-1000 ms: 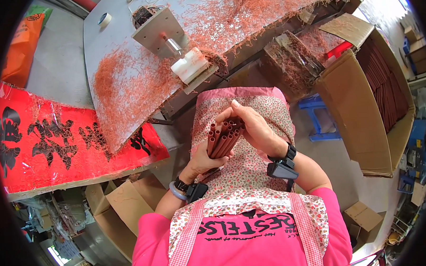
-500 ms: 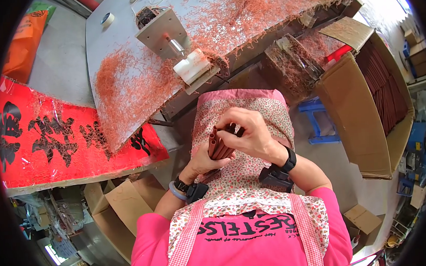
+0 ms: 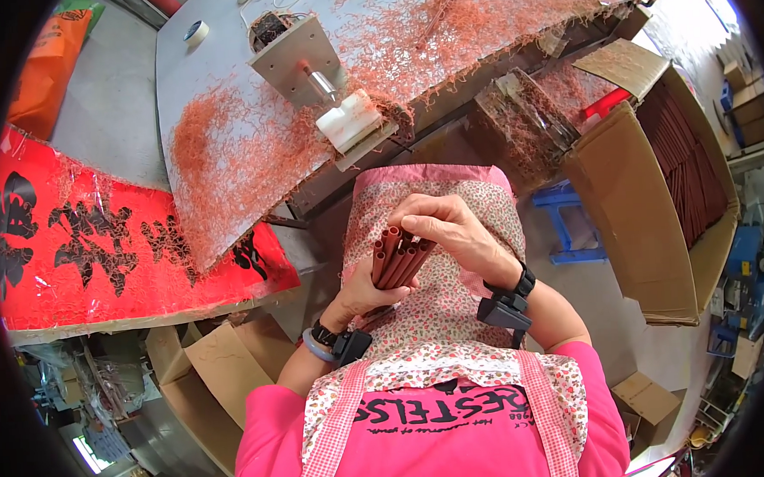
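My left hand [image 3: 366, 292] is wrapped round a bundle of thin reddish-brown tubes [image 3: 400, 263], held over my lap with their hollow ends upward. My right hand [image 3: 460, 237] bends over the top of the bundle from the right. Its fingers are closed at the tube ends, with the fingertips partly hidden. Beneath both hands lies my floral apron [image 3: 436, 313].
Ahead stands a worktable [image 3: 226, 186] strewn with reddish shavings. It carries a motor-driven spindle [image 3: 317, 84] facing a white block [image 3: 349, 120]. A cardboard box [image 3: 637, 219] of similar tubes is at right, near a blue stool [image 3: 565, 222]. Left is a red-covered surface [image 3: 87, 311].
My right hand has lifted and shifted slightly to the right, uncovering more tube ends. My left hand still grips the bundle in nearly the same place.
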### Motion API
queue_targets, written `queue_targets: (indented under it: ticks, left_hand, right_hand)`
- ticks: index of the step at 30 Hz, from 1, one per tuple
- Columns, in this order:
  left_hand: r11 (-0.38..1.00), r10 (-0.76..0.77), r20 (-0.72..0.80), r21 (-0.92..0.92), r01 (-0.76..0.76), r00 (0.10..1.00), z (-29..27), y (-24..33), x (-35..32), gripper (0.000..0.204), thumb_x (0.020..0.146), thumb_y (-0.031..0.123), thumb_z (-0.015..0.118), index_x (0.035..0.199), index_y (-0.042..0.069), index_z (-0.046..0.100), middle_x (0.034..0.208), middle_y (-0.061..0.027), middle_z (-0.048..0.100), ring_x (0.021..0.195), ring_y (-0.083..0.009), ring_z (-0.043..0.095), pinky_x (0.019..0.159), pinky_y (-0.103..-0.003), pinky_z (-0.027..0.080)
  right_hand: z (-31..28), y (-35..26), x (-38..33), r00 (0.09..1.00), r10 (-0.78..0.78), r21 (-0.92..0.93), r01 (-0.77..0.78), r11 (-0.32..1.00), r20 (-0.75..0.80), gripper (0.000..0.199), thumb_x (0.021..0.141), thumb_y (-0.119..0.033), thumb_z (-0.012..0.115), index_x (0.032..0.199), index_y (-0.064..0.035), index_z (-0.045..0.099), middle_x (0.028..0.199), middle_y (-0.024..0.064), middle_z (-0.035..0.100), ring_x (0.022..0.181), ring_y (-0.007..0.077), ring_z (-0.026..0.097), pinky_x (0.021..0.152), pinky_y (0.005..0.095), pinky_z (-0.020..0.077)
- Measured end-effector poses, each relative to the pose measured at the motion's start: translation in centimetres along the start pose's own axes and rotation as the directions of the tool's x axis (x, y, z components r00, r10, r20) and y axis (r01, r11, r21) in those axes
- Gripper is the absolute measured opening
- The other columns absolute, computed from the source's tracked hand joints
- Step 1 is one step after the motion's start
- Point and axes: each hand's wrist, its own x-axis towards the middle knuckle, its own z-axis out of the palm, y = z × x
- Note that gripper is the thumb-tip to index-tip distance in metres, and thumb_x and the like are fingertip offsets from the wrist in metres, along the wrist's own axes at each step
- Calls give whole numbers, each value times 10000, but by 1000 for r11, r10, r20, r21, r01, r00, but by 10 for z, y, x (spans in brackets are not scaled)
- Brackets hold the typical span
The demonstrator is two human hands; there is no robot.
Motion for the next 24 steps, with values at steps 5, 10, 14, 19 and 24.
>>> queue_targets:
  ticks: [5, 10, 14, 19, 24]
  left_hand:
    - [1000, -2, 7, -11, 2, 1000, 0, 1, 0, 596, 657, 64, 737, 1167, 33, 430, 864, -94, 617, 796, -171, 618, 677, -294, 519]
    - [1000, 4, 22, 6, -4, 1000, 1, 1, -1, 603, 655, 68, 741, 1171, 31, 431, 862, -87, 612, 803, -170, 616, 682, -294, 518]
    - [1000, -13, 74, 8, 12, 997, -1, 0, 0, 616, 653, 67, 744, 1183, 31, 432, 879, -80, 608, 809, -166, 614, 696, -296, 513]
    - [999, 1, 62, 33, -3, 998, 3, 4, 1, 623, 652, 63, 744, 1191, 30, 433, 897, -77, 604, 810, -163, 612, 713, -297, 508]
    - [999, -31, 71, 21, 30, 997, 4, 6, 2, 631, 649, 64, 749, 1196, 31, 435, 906, -74, 602, 811, -165, 612, 728, -302, 506]
  right_hand:
    - [2, 3, 4, 982, -190, -78, 190, 979, 14, 216, 890, -172, 581, 966, 14, 661, 931, 43, 598, 892, 117, 547, 784, 269, 433]
    - [-1, -3, 6, 978, -198, -134, 204, 970, 63, 212, 882, -169, 593, 945, 19, 668, 889, 52, 597, 870, 127, 551, 765, 267, 441]
    - [-3, -5, 4, 996, -46, 71, 40, 997, 79, 172, 863, -141, 615, 908, 11, 684, 900, 39, 573, 862, 116, 538, 782, 266, 431]
    - [-6, -6, 3, 994, -45, 123, 33, 992, 96, 175, 866, -147, 615, 903, 10, 684, 901, 34, 572, 862, 108, 535, 784, 258, 427]
    - [-8, -3, 4, 995, 7, 110, -18, 994, 98, 174, 861, -148, 620, 885, 13, 681, 901, 29, 572, 859, 102, 534, 784, 254, 425]
